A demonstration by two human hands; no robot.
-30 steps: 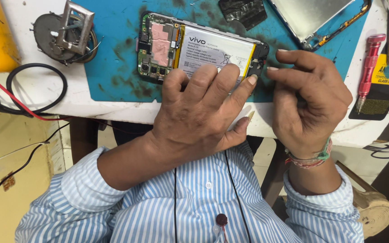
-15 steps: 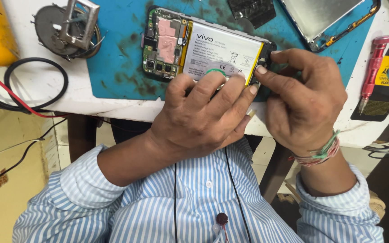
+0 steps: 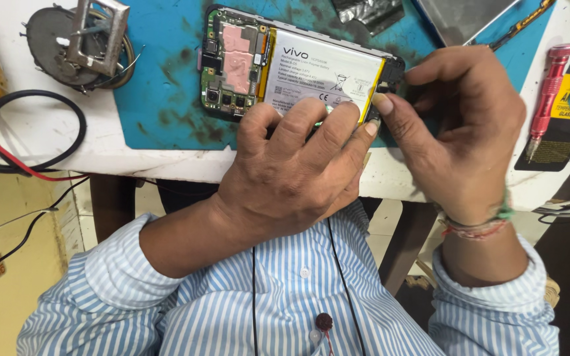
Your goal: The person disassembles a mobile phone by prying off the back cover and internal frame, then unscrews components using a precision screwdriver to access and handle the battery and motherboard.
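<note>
on the stained blue repair mat lies the opened phone, back cover already off, battery still in; left hand presses it down, right hand pinches at its lower end.

Left hand palm down, fingers spread and pressing flat, right hand curled beside it, thumb and forefinger pinched, wrists bent inward
</note>
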